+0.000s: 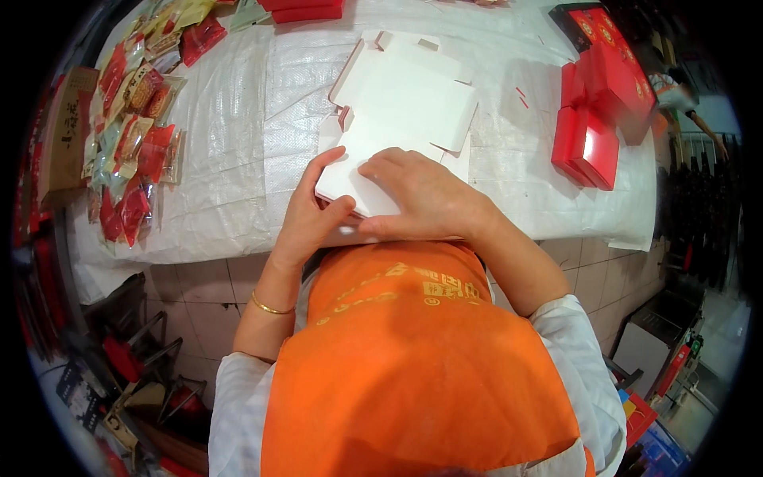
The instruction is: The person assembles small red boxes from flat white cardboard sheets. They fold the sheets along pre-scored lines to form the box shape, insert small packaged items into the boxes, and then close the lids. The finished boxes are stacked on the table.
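A flat, unfolded cardboard box blank (397,99), white on its upper face with cut flaps and reddish edges, lies in front of me at the near side of the table. My left hand (306,207) wraps its near left corner, index finger along the left side and thumb at the near edge; its other fingers are hidden. Across the near panel rests my right hand (421,191), fingers bent on the white surface and thumb pressed along the near edge. More white card shows beneath the blank, but I cannot tell how many layers.
Several packaged snacks (147,147) are heaped at the left, beside a brown carton (70,135). Red boxes (586,147) stand at the right, near a dark patterned box (596,28). Another red box (306,9) sits at the back. White woven sheeting (230,159) covers the table.
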Demonstrator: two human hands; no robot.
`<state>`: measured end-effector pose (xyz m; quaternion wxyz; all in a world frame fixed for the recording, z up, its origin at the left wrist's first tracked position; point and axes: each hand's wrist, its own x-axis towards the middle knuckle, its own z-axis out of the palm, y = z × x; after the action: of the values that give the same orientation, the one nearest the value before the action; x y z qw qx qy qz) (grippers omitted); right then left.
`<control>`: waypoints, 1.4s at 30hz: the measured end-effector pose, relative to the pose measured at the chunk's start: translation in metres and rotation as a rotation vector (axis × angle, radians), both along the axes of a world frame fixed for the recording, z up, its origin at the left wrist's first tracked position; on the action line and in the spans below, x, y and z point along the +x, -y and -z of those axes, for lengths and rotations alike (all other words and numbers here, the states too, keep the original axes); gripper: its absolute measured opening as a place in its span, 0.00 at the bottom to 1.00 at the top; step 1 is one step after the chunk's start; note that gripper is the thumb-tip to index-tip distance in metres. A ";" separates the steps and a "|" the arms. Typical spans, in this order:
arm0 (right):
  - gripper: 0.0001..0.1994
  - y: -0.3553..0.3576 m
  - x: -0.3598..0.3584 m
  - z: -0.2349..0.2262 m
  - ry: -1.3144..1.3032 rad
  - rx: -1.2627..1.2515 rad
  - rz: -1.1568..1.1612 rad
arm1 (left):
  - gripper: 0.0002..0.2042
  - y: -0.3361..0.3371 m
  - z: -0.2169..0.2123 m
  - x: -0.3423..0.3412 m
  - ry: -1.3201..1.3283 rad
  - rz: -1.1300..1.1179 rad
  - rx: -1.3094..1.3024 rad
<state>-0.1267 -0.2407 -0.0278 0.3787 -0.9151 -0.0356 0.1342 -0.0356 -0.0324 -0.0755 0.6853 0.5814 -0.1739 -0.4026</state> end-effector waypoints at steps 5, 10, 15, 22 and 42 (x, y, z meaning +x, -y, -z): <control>0.37 0.005 0.003 0.003 0.007 -0.012 -0.041 | 0.44 0.001 -0.002 -0.001 0.030 -0.010 0.010; 0.37 0.004 0.003 0.001 -0.026 -0.016 -0.027 | 0.44 0.001 -0.002 -0.001 0.081 -0.010 0.046; 0.36 0.004 0.003 0.000 -0.035 -0.023 -0.024 | 0.45 0.000 0.000 -0.001 0.100 -0.006 0.066; 0.36 0.003 0.002 0.000 -0.025 -0.022 -0.014 | 0.47 -0.002 0.001 -0.001 0.103 0.007 0.051; 0.08 -0.022 -0.016 0.002 0.265 -0.198 0.044 | 0.42 -0.002 0.021 -0.020 -0.095 -0.025 0.001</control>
<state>-0.1427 -0.2184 -0.0301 0.2816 -0.9581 -0.0519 0.0069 -0.0552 -0.0306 -0.0963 0.6974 0.5642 -0.1338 -0.4212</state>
